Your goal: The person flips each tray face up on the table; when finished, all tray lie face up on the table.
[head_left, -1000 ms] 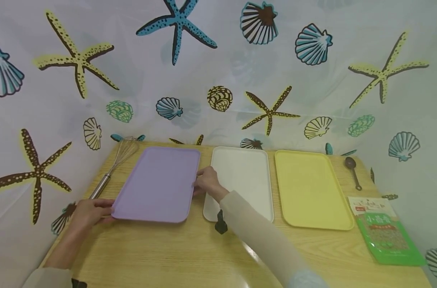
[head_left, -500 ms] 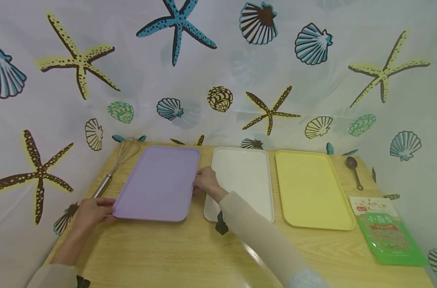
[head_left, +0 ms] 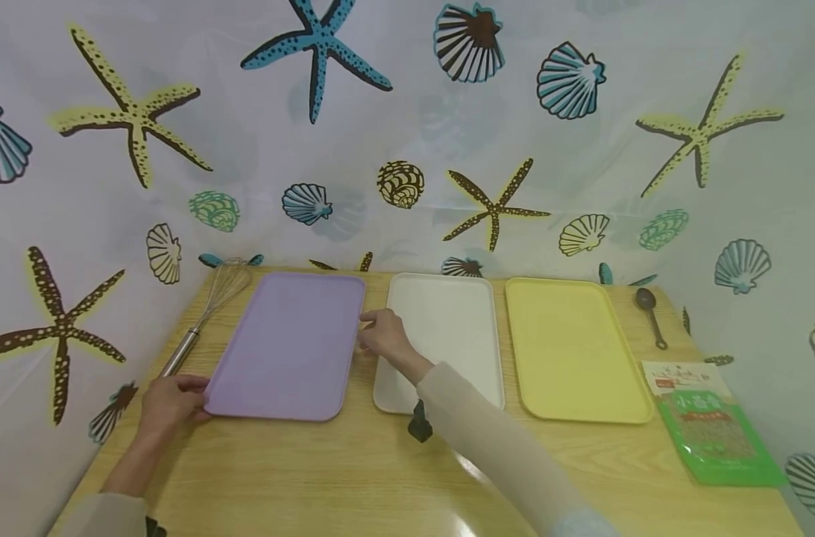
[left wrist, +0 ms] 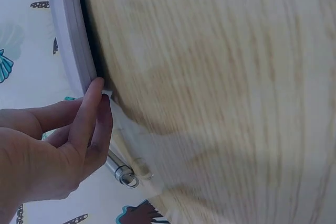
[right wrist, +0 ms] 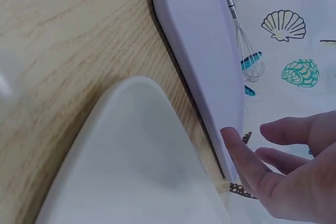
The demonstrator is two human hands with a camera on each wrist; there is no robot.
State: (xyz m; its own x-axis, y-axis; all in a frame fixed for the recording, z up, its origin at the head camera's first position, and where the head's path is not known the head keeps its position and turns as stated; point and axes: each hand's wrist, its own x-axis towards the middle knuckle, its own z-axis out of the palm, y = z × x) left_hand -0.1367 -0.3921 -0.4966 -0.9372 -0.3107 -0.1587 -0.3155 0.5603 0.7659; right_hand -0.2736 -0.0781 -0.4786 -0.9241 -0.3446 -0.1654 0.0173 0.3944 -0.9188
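Observation:
A purple tray [head_left: 286,347] lies on the wooden table at the left. My left hand [head_left: 172,403] pinches its near left corner; in the left wrist view the thumb and bent fingers [left wrist: 92,114] come together at that corner. Beside the tray's right edge is my right hand [head_left: 387,335], above the left side of a white tray [head_left: 444,343]. The right wrist view shows the right hand [right wrist: 294,171] with fingers spread apart and nothing held, a fingertip close to the purple rim; whether it touches cannot be told.
A yellow tray [head_left: 578,350] lies right of the white one. A whisk [head_left: 202,317] lies along the left edge. A dark spoon [head_left: 651,317] and a green-and-white seed packet [head_left: 709,429] lie at the right. Patterned cloth [head_left: 407,119] hangs behind and at the sides.
The right hand's fingers have let go of the purple tray's right edge and parted from it slightly. The left hand stays at its corner. The head view has shifted a little.

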